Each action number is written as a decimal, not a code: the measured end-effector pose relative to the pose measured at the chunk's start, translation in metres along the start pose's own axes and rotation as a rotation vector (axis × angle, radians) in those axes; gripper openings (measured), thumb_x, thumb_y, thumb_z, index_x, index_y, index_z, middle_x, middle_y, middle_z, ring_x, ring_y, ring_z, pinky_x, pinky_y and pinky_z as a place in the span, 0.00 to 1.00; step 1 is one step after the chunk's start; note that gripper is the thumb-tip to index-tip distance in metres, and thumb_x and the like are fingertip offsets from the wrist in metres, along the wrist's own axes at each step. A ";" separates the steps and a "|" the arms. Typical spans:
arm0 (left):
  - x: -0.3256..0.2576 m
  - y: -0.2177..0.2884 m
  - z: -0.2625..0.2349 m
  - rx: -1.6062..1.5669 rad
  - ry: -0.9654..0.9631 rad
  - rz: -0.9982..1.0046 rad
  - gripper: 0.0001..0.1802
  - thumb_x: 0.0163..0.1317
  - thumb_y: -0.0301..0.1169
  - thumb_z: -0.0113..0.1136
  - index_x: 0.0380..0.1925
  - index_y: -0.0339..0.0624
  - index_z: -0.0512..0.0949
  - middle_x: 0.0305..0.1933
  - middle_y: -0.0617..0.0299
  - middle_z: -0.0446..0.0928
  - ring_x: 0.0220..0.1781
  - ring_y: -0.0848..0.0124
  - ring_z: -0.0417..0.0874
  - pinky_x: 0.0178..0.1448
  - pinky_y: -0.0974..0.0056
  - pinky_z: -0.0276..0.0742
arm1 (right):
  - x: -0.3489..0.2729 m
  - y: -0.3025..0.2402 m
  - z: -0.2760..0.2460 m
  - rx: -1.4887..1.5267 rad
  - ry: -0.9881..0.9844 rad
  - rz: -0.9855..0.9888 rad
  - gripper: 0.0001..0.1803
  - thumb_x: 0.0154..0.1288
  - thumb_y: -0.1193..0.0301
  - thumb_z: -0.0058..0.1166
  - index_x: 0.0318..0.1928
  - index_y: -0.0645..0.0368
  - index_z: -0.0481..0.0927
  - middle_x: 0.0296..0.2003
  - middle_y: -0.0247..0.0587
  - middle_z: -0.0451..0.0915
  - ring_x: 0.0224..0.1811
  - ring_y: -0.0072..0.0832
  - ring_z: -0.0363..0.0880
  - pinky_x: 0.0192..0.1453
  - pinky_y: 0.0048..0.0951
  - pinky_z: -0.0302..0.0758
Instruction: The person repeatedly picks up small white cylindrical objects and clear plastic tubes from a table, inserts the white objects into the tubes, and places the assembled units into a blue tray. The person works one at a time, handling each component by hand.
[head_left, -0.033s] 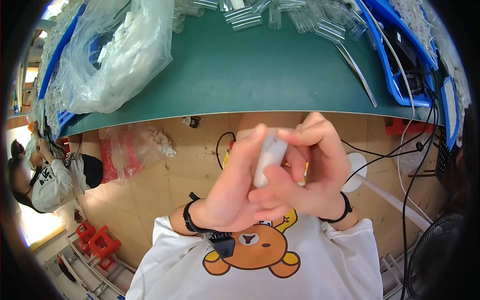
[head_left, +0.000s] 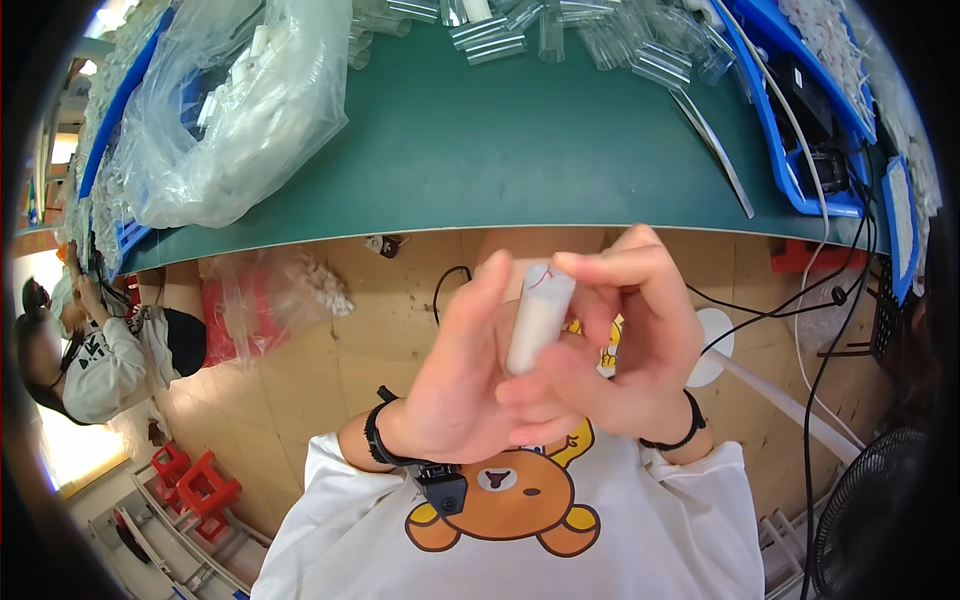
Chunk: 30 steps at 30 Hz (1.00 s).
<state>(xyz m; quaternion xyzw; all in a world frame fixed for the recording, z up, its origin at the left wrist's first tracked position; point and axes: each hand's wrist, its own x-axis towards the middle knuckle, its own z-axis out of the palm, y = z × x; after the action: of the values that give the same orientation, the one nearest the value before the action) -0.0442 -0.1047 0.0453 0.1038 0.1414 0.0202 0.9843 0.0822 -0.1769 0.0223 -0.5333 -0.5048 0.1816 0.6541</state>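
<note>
Between my two hands, above my lap and just off the table's near edge, stands a small white cylinder (head_left: 538, 325), slightly tilted. Its top end looks clear, with thin red lines. My right hand (head_left: 640, 335) pinches it, index fingertip at the top rim and thumb low on its side. My left hand (head_left: 450, 370) cups it from the left, fingers curled around its lower part, with the thumb raised a little apart from it. Some of the fingers behind the cylinder are hidden.
On the green table (head_left: 480, 150) lie a clear plastic bag (head_left: 230, 150) with white cylinders, many clear tubes (head_left: 600, 35) and metal tweezers (head_left: 715, 155). A blue tray (head_left: 775, 110) with cables stands right. A fan (head_left: 870, 515) is low right; another person (head_left: 115, 360) sits at left.
My left thumb has moved left, away from the cylinder's top. The clear end with its red lines shows more plainly now. My right hand stays nearly in place.
</note>
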 end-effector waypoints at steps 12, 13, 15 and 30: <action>-0.009 0.004 -0.020 -0.145 -0.303 0.153 0.24 0.73 0.52 0.33 0.42 0.40 0.65 0.26 0.64 0.67 0.23 0.77 0.64 0.21 0.73 0.67 | -0.023 0.009 -0.023 -0.408 0.102 0.070 0.24 0.51 0.79 0.61 0.52 0.64 0.73 0.38 0.41 0.71 0.37 0.29 0.70 0.42 0.28 0.69; -0.010 0.005 -0.021 -0.140 -0.308 0.153 0.24 0.73 0.52 0.33 0.42 0.40 0.65 0.26 0.64 0.67 0.23 0.77 0.64 0.22 0.73 0.67 | -0.021 0.015 -0.023 -0.559 0.124 0.022 0.24 0.51 0.79 0.61 0.52 0.63 0.74 0.40 0.43 0.71 0.39 0.32 0.71 0.44 0.30 0.69; -0.012 0.004 -0.023 -0.121 -0.334 0.164 0.25 0.73 0.52 0.33 0.43 0.40 0.65 0.27 0.64 0.67 0.23 0.77 0.64 0.22 0.73 0.68 | -0.016 0.024 -0.021 -0.775 0.096 0.018 0.25 0.52 0.74 0.62 0.53 0.61 0.74 0.49 0.46 0.71 0.54 0.42 0.69 0.60 0.43 0.63; -0.071 0.145 -0.012 0.001 -0.028 0.884 0.29 0.72 0.33 0.41 0.65 0.25 0.48 0.56 0.44 0.62 0.55 0.58 0.71 0.59 0.60 0.72 | -0.030 0.097 -0.011 -1.283 0.069 -0.173 0.44 0.42 0.63 0.67 0.62 0.52 0.62 0.60 0.44 0.62 0.68 0.44 0.56 0.69 0.59 0.47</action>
<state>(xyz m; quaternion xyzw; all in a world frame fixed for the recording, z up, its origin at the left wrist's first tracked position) -0.1167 0.0344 0.0837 0.1549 0.0701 0.4377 0.8829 0.1080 -0.1704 -0.0761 -0.7810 -0.5329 -0.2267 0.2338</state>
